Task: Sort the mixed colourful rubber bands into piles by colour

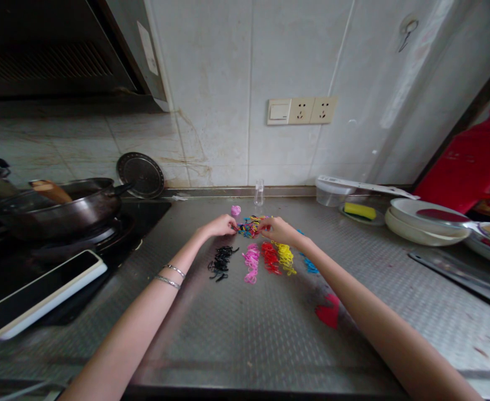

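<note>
A mixed heap of small coloured rubber bands (251, 225) lies on the steel counter between my two hands. My left hand (223, 225) has its fingers pinched together at the left edge of the heap. At the right edge, my right hand (281, 229) also pinches, close to some red bands. What either hand's fingertips hold is too small to make out. Nearer to me lie sorted piles: black bands (222, 262), pink bands (251, 263), red bands (270, 258), yellow bands (286, 258) and blue bands (310, 264), the last partly hidden by my right forearm.
Behind the heap stand a pink cap (236, 210) and a clear bottle (259, 192). A pan (61, 206) sits on the stove at left, with a white-edged device (48, 295) before it. At right are a yellow sponge (359, 211), bowls (420, 225) and a knife (457, 275).
</note>
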Demonstrator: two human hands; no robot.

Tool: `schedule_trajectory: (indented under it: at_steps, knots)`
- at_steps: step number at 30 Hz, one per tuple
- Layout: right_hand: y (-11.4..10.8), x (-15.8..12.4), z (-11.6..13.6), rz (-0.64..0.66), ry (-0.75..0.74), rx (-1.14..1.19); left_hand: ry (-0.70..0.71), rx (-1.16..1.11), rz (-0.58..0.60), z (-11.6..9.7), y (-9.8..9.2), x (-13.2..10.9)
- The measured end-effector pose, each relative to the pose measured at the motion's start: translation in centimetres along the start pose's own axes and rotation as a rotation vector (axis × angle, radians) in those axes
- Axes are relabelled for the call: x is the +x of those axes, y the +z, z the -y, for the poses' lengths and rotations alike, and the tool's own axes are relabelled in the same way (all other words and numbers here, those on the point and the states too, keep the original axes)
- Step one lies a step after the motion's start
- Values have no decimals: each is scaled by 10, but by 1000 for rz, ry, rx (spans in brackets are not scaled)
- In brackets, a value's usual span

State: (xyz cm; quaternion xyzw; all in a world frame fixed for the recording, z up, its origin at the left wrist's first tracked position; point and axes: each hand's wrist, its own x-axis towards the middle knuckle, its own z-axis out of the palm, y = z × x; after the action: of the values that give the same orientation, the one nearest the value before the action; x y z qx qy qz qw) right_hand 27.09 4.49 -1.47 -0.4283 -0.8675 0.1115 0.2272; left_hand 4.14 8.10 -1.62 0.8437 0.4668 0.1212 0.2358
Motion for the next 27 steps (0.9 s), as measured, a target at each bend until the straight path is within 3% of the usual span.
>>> schedule_trajectory:
  at_steps: [7,11,16,18,21,24,27]
  knots:
    - [3,-1,-4,-9,-2,-2,23,12,4,3,-1,2]
    - [1,-1,-6,-3,4,-13,-3,-68,58,7,-17,-2]
    - [1,-1,-10,-3,40,-45,-113,-100,337,6,-43,-17]
    - [2,-1,-11,-4,38,-45,-153,-110,450,3,-47,-22]
    - [3,-1,-13,1,34,-35,-184,-139,523,-1,-46,-25]
    - [3,-1,-15,7,40,-21,-179,-152,495,-3,-44,-25]
    - [4,-1,-17,4,58,-7,-118,-167,288,-2,-40,-19]
